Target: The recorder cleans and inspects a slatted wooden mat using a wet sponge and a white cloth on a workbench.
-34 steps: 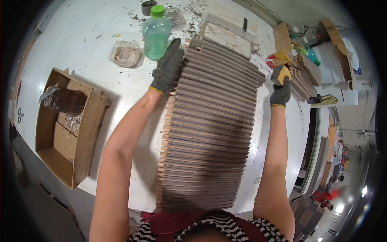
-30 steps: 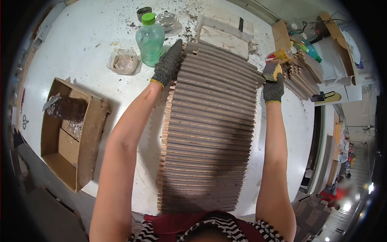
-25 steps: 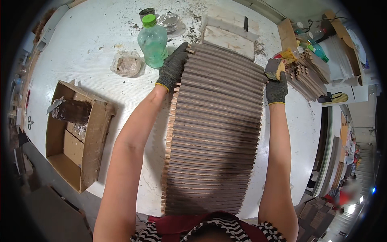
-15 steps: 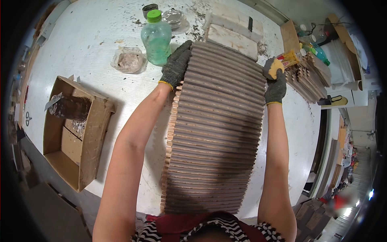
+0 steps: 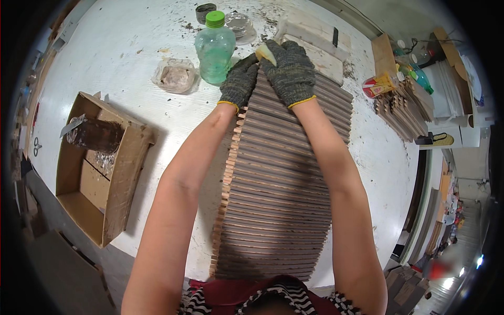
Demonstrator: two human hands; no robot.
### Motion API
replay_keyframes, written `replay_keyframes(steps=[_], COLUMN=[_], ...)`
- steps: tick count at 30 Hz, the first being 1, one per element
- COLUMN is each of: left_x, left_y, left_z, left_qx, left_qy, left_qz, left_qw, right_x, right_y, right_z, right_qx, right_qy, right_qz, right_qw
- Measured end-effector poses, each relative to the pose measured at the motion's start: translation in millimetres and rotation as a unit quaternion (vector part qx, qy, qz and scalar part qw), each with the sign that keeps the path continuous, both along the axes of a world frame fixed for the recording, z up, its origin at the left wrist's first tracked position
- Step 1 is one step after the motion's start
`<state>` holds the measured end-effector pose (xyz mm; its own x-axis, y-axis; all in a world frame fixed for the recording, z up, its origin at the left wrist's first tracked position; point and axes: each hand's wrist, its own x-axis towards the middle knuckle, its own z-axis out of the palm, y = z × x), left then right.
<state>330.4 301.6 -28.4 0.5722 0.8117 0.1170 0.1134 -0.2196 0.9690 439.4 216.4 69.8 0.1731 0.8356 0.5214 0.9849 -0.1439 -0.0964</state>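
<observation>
The row of grooved boards [image 5: 278,178] lay before you on the white table [image 5: 378,173], reaching from your dark red apron [image 5: 218,294] toward the far side. The narrow edges faced up, grey-brown with lighter streaks, and the left ends showed pale, notched wood. Your right hand [image 5: 290,72], in a dark grey knitted glove with a yellow cuff, was over the far end, gripping a pale yellow pad [image 5: 266,54]. Your left hand [image 5: 239,83], gloved alike, lay against the left ends just beside it; whether its fingers gripped anything could not be told.

Near your left hand stood a clear green-tinted bottle [image 5: 215,50] with a bright green cap, deeper green lower down. Left of it, a clear tub [image 5: 159,79] held brownish residue; behind were a dark cup [image 5: 205,18] and a silvery dish [image 5: 241,29]. Farther left, a cardboard box [image 5: 123,184] contained a brown-stained cylindrical container [image 5: 100,135] and white flecks. To the right, a printed red-and-yellow packet [image 5: 379,85] lay beside a smaller stack of boards [image 5: 404,113].
</observation>
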Motion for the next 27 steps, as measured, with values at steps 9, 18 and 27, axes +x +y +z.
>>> replay_keyframes(steps=[9, 18, 27], left_x=[-2, -4, 1], left_y=[6, 7, 8], left_z=[-12, -14, -18], left_qx=[0.102, 0.092, 0.117], left_qy=[-0.02, -0.008, -0.027], left_qz=[0.008, 0.019, 0.011], left_qw=[0.995, 0.996, 0.993], right_x=[12, 3, 17], right_y=[-23, -19, -34], right_z=[21, 22, 21], right_qx=[-0.058, -0.106, 0.023], right_qy=[-0.052, -0.037, 0.011], right_qz=[-0.071, -0.082, -0.028], right_qw=[0.994, 0.99, 0.999])
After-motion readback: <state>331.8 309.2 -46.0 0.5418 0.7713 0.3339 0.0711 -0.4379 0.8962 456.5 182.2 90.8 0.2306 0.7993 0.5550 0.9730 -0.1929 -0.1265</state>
